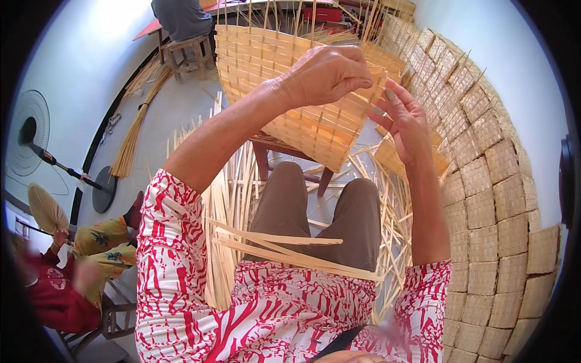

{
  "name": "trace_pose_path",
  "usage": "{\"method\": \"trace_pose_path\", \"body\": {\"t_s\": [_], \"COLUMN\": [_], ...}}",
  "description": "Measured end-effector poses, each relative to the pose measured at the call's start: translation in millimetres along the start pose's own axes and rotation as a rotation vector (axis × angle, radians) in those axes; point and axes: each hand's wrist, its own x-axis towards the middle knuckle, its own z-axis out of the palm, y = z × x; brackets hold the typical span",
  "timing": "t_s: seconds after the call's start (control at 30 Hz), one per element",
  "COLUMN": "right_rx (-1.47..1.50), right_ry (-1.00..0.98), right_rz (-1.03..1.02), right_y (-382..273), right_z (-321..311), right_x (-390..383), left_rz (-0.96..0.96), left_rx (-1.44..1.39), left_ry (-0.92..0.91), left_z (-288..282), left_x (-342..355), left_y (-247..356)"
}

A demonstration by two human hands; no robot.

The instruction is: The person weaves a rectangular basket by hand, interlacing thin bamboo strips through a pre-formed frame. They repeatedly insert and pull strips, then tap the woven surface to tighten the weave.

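Observation:
A half-woven basket (321,130) of pale bamboo-like strips stands tilted before my knees, with long upright ends rising from its far side. Over its right corner, my left hand (330,75) is closed in a pinch; whatever lies between its fingertips is hidden. My right hand (407,121) is at the outer side of the same corner, thumb and fingers closed around a thin strip (376,111) at the weave's edge. Both hands nearly meet there. Several loose flat strips (290,239) lie across my lap.
Woven basket pieces are stacked in a wall (484,212) on the right. Loose strips litter the floor around the wooden stool (261,158) under the basket. To the left are a bundle of strips (136,130), a standing fan (36,136) and a seated person (66,284); another person (181,21) sits far back.

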Motion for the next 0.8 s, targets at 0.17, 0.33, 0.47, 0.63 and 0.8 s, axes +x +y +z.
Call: {"method": "trace_pose_path", "body": {"t_s": [0.17,0.33,0.47,0.63,0.8], "right_rx": [0.086,0.059,0.068,0.056,0.046], "right_ry": [-0.031,-0.038,-0.033,-0.024,-0.010], "right_rz": [-0.077,-0.090,-0.114,-0.132,-0.139], "right_y": [-8.5,-4.8,-2.6,-1.7,0.1], "right_z": [-1.4,-6.7,-3.4,-1.0,0.2], "right_x": [22.6,18.0,14.8,16.3,15.3], "left_rz": [-0.010,-0.031,-0.007,0.005,-0.001], "left_rx": [0.104,0.187,0.269,0.352,0.392], "left_ry": [0.080,0.142,0.185,0.175,0.165], "left_z": [0.6,13.1,15.8,12.4,12.7], "left_x": [17.1,15.3,13.9,13.5,11.2], "left_y": [4.7,8.5,8.6,12.7,11.3]}}
